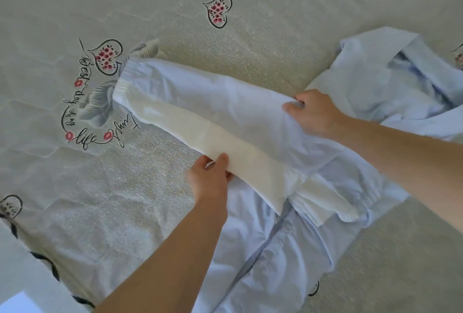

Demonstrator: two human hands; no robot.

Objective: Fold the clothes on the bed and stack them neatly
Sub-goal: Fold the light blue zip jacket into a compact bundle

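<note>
Item: pale blue zip-front jacket with elastic cuffs (pixel 288 250), spread mid-bed on beige heart-print bedspread (pixel 225 62). Left hand (pixel 211 177) and right hand (pixel 313 114) both pinch one sleeve (pixel 200 109), extended far-left. Folding apparently just begun; no stack visible.

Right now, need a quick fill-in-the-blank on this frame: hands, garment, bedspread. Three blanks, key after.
1. The left hand and right hand both hold the same pale ____ jacket.
2. The jacket's sleeve stretches out toward the ____ side of the picture.
3. The bedspread is printed with ____ shapes filled with pink flowers.

Missing words: blue; left; heart
</note>
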